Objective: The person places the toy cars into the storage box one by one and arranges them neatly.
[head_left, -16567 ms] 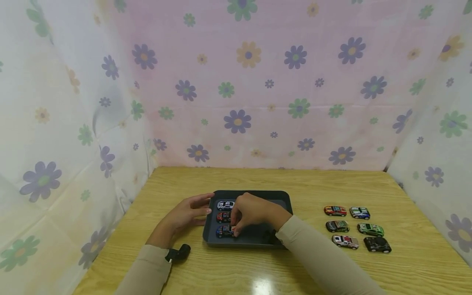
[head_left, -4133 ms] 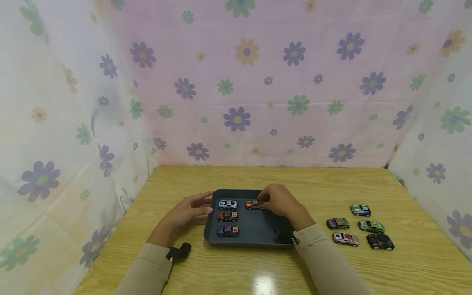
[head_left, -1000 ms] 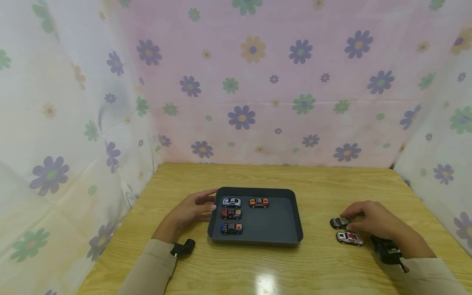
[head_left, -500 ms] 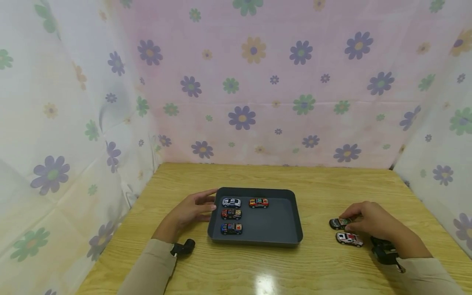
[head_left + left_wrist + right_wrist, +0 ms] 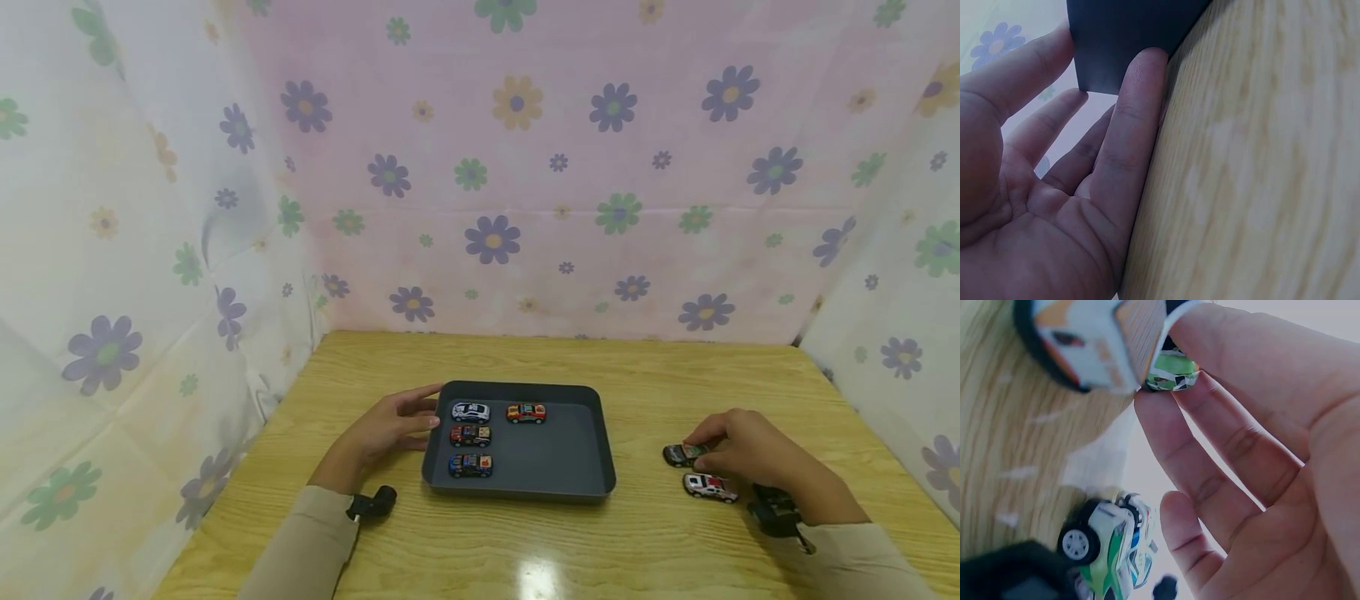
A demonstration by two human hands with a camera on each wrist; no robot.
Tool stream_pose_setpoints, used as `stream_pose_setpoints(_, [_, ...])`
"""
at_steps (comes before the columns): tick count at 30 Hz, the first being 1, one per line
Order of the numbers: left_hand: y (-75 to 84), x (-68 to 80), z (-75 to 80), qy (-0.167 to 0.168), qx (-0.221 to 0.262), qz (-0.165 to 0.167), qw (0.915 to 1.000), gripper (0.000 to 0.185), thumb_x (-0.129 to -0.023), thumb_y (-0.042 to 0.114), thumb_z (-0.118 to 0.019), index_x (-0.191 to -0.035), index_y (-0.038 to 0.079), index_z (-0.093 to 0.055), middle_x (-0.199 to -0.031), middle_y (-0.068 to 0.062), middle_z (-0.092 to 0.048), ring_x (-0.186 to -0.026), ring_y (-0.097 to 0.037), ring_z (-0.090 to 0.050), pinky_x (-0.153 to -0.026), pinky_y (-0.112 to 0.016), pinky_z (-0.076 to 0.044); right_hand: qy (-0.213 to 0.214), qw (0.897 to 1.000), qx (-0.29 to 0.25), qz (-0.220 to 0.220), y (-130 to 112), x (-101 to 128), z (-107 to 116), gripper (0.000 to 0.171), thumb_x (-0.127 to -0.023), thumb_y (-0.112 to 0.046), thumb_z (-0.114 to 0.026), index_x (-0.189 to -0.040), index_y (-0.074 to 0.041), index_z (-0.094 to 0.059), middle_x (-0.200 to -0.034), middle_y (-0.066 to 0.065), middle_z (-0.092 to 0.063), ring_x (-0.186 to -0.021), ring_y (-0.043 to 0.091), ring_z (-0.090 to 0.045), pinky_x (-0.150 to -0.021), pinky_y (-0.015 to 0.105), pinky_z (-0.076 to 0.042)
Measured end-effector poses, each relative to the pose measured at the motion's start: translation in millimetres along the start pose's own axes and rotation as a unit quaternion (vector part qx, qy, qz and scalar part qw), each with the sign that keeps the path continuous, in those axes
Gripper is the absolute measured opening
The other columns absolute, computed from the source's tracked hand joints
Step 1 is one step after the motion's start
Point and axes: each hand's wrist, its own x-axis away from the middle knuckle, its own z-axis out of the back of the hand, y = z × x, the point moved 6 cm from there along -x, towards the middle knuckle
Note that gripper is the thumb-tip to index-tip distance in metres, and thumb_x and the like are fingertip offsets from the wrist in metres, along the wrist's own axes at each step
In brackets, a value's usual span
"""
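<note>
Bracing left hand (image 5: 382,429): your fingers are straight and spread, tips at the left wall of the tray (image 5: 558,462); a stray push could slide it right.
Left cars: the white car (image 5: 471,412), red car (image 5: 471,436) and blue car (image 5: 471,465) stand far to near; a jolt could roll them.
Red-and-yellow car (image 5: 527,413): it stands right of these; a low sleeve could nudge it.
Dark green car (image 5: 677,454): it is right of the tray, well apart, clamped between thumb and fingers of your right hand (image 5: 757,450); held near its right end, it might pivot loose. Whether its wheels touch the table (image 5: 637,375), you cannot tell.
Red-and-white car (image 5: 710,487): it sits just on the near side; your thumb could catch it.
</note>
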Motion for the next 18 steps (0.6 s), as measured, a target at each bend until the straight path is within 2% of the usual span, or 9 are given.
stream_pose_setpoints(11, [-0.4,0.7,0.1,-0.005,-0.003,-0.004,1.0000,0.072,-0.098,0.025,-0.074,-0.161,0.025,-0.040,-0.157,-0.020,-0.047,-0.128,-0.032,-0.062,-0.094,-0.047,-0.061,-0.002,1.000,-0.007,0.000,-11.0,-6.8,-4.7,0.025,-0.084,-0.027,-0.087,-0.107,-0.021,-0.080,-0.106,-0.004,-0.076,-0.087,0.007,-0.068,-0.069,0.025,-0.056])
stream_pose_setpoints(18, [-1.4,0.0,0.5,0.002,0.000,0.005,1.0000,0.071,-0.097,0.026,-0.076,-0.159,0.029,-0.043,-0.156,-0.016,-0.049,-0.131,-0.031,-0.061,-0.095,-0.046,-0.061,-0.006,1.000,-0.011,-0.013,-16.8,-11.1,-7.0,0.025,-0.085,-0.025,-0.086,-0.109,-0.021,-0.080,-0.106,-0.003,-0.076,-0.084,0.007,-0.067,-0.068,0.026,-0.056])
